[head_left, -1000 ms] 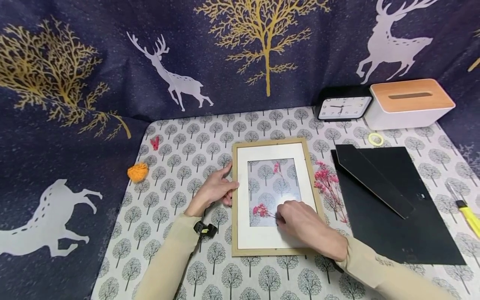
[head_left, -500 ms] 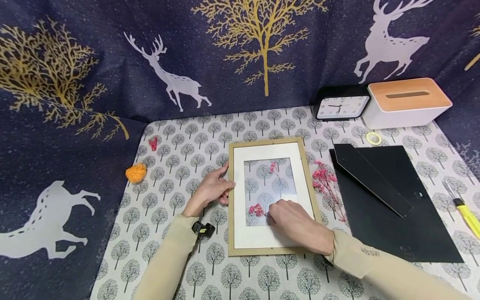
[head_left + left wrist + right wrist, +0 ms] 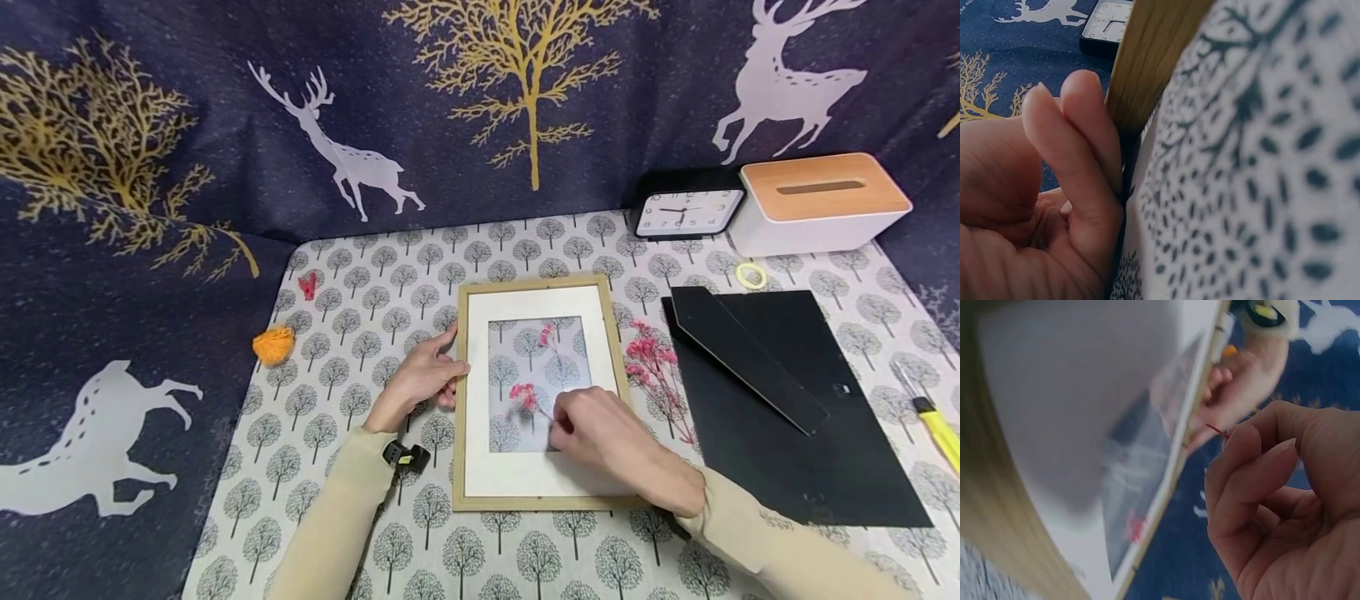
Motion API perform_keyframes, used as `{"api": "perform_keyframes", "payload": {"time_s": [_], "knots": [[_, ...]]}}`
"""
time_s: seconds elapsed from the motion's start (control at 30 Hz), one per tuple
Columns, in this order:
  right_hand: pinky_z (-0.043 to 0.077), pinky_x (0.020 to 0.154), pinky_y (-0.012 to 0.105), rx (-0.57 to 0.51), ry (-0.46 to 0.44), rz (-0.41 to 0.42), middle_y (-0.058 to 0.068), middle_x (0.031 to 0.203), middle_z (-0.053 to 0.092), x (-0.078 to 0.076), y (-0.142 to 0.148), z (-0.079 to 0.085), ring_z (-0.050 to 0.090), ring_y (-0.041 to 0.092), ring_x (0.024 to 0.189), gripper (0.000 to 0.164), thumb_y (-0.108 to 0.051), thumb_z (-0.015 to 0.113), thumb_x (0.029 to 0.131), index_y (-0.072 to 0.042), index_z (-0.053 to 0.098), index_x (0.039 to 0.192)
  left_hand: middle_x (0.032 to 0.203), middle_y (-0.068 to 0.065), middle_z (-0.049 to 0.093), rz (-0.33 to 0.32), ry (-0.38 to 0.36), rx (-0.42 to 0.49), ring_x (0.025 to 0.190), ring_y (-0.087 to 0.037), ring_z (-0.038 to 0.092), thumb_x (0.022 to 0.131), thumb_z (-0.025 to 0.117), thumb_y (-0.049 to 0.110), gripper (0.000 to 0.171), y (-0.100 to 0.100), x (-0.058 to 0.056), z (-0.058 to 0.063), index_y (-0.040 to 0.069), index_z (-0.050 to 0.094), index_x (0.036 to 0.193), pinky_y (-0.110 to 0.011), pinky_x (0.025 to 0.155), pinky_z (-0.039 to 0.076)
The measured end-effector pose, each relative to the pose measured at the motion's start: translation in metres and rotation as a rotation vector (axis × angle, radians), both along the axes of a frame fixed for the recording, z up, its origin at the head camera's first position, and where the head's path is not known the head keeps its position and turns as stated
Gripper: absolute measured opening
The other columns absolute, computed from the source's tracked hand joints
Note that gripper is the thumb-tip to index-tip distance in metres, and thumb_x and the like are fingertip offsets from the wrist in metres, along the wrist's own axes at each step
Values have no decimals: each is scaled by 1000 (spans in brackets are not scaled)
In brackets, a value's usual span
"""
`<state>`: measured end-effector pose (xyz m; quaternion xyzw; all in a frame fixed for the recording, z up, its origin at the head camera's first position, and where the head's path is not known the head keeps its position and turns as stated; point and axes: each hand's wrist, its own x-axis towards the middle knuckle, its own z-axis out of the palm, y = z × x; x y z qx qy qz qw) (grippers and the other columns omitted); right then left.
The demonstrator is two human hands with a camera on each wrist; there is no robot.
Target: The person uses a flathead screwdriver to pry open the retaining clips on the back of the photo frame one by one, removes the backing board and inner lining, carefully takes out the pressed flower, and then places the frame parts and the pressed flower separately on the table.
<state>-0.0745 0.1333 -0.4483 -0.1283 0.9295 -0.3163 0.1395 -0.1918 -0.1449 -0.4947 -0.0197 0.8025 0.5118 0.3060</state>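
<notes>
Your right hand point(image 3: 618, 446), reaching in from the right, pinches a pink sprig point(image 3: 525, 395) by its stem over the picture frame point(image 3: 461, 433), mid-tabletop point(image 3: 352, 275), well in from the left edge. Your left hand point(image 3: 422, 377) touches the frame's left side, thumb and forefinger apart.

The frame point(image 3: 540, 503) looks like matt wood with visible grain, around a smooth paper mat point(image 3: 517, 475) and glossy, clear pane point(image 3: 551, 375). The tablecloth point(image 3: 405, 333) and curtain point(image 3: 450, 125) are 2 matt printed cloths. The box point(image 3: 825, 237) seems smooth plastic beneath a wood-look lid point(image 3: 840, 175); the pink sprig point(image 3: 525, 396) appears rough and papery.
</notes>
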Motion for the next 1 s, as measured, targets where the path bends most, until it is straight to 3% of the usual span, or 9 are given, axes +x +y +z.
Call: {"api": "perform_keyframes", "payload": {"time_s": [0.07,0.1,0.27,0.3,0.33,0.57,0.77,1.0], "knots": [[41,43,16,-3,12,-32,1,72,69,1,7,5,50,7,54,8,0,71,90,-5,75,85,71,-4,63,0,-3,4,49,-13,61,105,71,12,92,1,1,0,28,15,175,-23,48,63],[39,42,16,1,11,-50,0,70,66,1,11,7,48,8,54,9,-1,71,90,-7,74,83,71,-4,62,-9,13,23,48,-13,61,104,72,14,92,-2,-2,-7,27,15,175,-23,47,62],[36,42,19,19,-2,-117,-2,64,58,2,36,12,48,10,54,8,-4,68,90,-8,72,84,70,-5,62,-3,13,21,48,-15,61,105,72,14,92,-1,0,-6,30,15,175,-25,47,63],[37,43,19,25,-9,-132,-2,65,58,2,42,13,48,10,54,7,-5,68,91,-8,72,86,70,-6,61,-2,13,21,48,-15,61,105,72,14,92,-1,0,-6,31,15,175,-25,48,63],[37,43,20,33,-8,-144,-2,65,57,2,47,12,49,11,55,6,-6,67,91,-7,72,87,70,-6,61,11,-3,1,48,-16,61,105,71,13,92,3,2,2,32,14,175,-26,48,64],[37,46,25,117,5,-213,-1,67,56,-2,87,3,50,14,58,11,-15,68,94,-9,67,85,69,-6,61,23,-13,-4,47,-14,59,105,71,13,92,3,2,2,33,15,175,-25,47,63],[34,51,26,172,32,-235,-4,63,51,-12,111,-9,47,14,59,18,-13,68,89,-13,62,72,69,-5,61,23,-16,-5,47,-14,59,105,71,13,92,3,2,1,32,14,175,-24,47,63],[38,52,28,184,-30,-249,-3,58,54,-20,127,-17,52,16,58,27,-18,70,90,-15,62,65,69,-7,61,17,-5,-12,48,-16,60,105,71,14,92,3,2,3,31,13,175,-27,48,64]]}}
